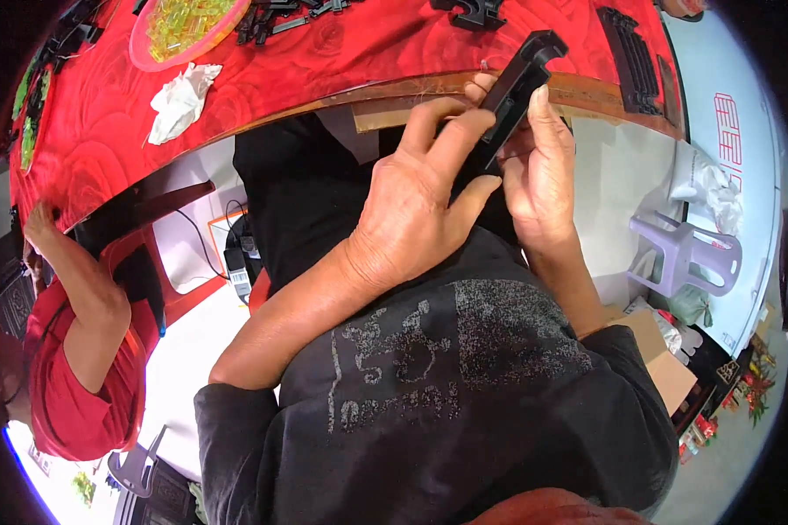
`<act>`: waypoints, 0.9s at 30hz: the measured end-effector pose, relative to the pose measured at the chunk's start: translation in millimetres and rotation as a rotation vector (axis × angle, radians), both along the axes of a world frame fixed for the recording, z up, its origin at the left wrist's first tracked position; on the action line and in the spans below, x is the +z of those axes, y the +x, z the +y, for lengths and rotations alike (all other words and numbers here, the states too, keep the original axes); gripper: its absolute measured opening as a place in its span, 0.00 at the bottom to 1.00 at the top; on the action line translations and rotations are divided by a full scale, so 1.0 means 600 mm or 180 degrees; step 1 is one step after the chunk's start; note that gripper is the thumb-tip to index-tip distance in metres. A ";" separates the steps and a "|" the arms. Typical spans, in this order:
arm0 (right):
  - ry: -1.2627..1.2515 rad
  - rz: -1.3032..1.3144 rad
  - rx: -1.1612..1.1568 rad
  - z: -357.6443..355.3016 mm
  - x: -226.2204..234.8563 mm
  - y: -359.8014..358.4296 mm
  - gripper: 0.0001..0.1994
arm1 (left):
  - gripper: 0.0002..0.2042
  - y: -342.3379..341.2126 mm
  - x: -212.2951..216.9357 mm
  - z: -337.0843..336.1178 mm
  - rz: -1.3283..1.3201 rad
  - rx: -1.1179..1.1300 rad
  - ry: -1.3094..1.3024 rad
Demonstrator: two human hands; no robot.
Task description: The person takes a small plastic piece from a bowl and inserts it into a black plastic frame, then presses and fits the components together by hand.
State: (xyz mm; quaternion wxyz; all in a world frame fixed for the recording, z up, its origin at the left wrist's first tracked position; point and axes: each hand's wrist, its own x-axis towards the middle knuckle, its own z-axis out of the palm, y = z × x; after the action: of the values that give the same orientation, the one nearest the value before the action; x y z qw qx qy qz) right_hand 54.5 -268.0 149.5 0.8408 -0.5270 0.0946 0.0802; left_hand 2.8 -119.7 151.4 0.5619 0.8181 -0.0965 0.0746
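Observation:
A long black plastic part point(524, 74) with a hooked upper end is tilted up between both hands, just in front of the table edge. My left hand point(416, 197) has its fingers bent over the part's left side, with the thumb stretched below. On the other side, my right hand point(543, 175) grips the part, its thumb pointing up along the edge. The lower end of the part and some right fingertips are hidden behind the hands.
On the red tablecloth point(298, 79) are a pink basin point(140, 54) of yellow clear pieces, a crumpled tissue point(182, 103), loose black parts point(280, 19) and a slatted black piece point(630, 61). A person in red point(87, 385) is at left. A purple stool point(687, 249) stands at right.

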 end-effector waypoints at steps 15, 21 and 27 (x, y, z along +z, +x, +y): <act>-0.0120 -0.0104 0.0054 -0.012 0.007 -0.001 0.19 | 0.25 -0.009 -0.007 -0.004 -0.0269 -0.0363 0.0462; -0.0169 0.0026 0.0097 -0.012 0.003 -0.001 0.18 | 0.23 -0.011 -0.011 -0.005 -0.0093 -0.0391 0.0549; -0.0298 -0.0204 0.0144 -0.018 -0.001 -0.008 0.17 | 0.24 -0.005 -0.017 -0.006 -0.0222 -0.0405 0.0641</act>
State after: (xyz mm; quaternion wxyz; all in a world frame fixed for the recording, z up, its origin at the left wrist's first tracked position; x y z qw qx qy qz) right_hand 49.7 -278.8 148.9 0.8157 -0.5701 0.0593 0.0777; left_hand 0.1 -123.5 141.2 0.4769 0.8596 -0.1746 0.0571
